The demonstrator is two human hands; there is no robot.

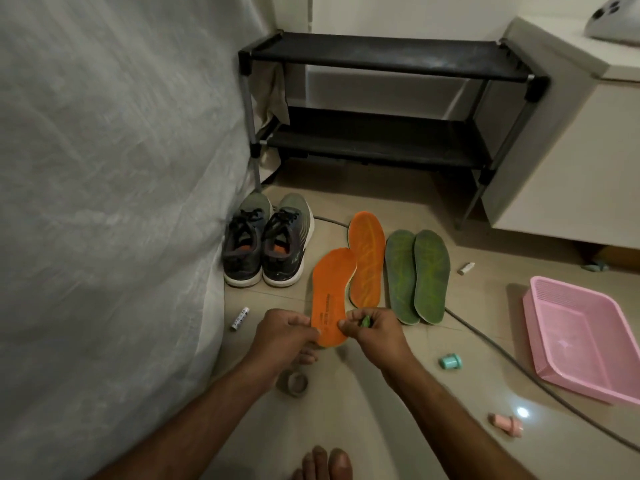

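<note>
Sneakers (282, 237) stand before a rack (381, 57), a pink basket (561, 292) aside.

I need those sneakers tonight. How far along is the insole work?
Done, it seems: two green insoles and a second orange insole lie flat on the floor. In hand: the left hand and right hand pinch the heel end of the printed orange insole; the right also holds a small green piece. Left, probably: none of these insoles is inside the sneakers yet.

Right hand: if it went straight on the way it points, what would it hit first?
The right hand, gripping a small green piece, would meet the near orange insole; its fingers seem to touch its heel.
</note>
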